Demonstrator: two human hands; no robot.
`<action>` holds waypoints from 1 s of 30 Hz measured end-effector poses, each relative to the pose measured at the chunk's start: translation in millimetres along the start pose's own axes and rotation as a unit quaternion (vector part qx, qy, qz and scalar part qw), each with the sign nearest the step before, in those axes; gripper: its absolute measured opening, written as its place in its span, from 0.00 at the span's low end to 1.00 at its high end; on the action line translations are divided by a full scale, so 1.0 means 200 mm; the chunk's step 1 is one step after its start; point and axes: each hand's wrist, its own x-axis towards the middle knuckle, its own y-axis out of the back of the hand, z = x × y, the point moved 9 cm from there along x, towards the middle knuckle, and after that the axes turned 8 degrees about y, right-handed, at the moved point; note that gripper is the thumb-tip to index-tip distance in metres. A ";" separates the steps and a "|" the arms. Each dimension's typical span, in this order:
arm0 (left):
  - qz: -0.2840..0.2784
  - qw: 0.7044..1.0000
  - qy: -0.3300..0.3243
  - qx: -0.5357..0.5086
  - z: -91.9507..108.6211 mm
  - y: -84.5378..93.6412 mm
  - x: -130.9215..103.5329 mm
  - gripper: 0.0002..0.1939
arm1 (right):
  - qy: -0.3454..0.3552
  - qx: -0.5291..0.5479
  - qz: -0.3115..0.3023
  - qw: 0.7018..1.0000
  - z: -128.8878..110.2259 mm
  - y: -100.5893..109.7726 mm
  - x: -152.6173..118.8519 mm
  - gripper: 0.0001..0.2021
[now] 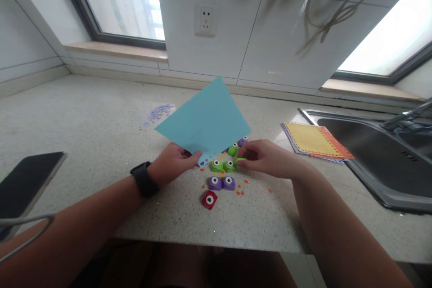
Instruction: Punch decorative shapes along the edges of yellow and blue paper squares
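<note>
My left hand (173,161) pinches the lower corner of a square blue sheet of paper (206,117), thumb on top, and the sheet is tilted up off the counter. With bent fingers my right hand (263,156) grips the side of a green craft punch (230,166); its fingertips partly cover a green edge there. Another green craft punch (216,165) sits just left of it. Two purple craft punches (222,183) stand nearer me, and a red craft punch (209,200) with a heart mark is closest. More punches lie behind, partly hidden by the sheet and hand.
Orange paper bits (240,190) are scattered around the punches. A heap of purple bits (159,112) lies back left. Yellow and orange sheets with punched edges (312,139) rest beside the steel sink (362,162). A dark phone-like device (30,180) is at left.
</note>
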 end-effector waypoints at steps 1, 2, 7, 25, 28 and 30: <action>-0.005 1.000 -0.003 -0.004 -0.01 0.00 0.01 0.12 | -0.002 -0.007 -0.002 1.000 0.00 0.00 0.00 0.11; -0.010 1.000 -0.005 -0.005 -0.02 0.00 0.01 0.11 | -0.002 -0.016 -0.004 1.000 0.00 0.00 0.00 0.11; -0.040 0.999 0.003 -0.006 -0.04 -0.01 0.02 0.13 | 0.021 -0.074 -0.012 0.997 -0.03 -0.01 0.01 0.10; -0.067 0.998 0.005 -0.020 -0.01 -0.02 0.01 0.15 | 0.066 0.131 0.057 0.988 -0.03 0.08 0.00 0.13; -0.072 0.997 0.007 -0.023 -0.02 -0.02 0.01 0.16 | 0.061 0.205 0.087 0.973 0.00 0.09 0.01 0.08; -0.080 0.996 0.005 -0.027 -0.03 -0.03 0.01 0.16 | 0.047 0.204 0.122 0.970 0.03 0.09 0.02 0.09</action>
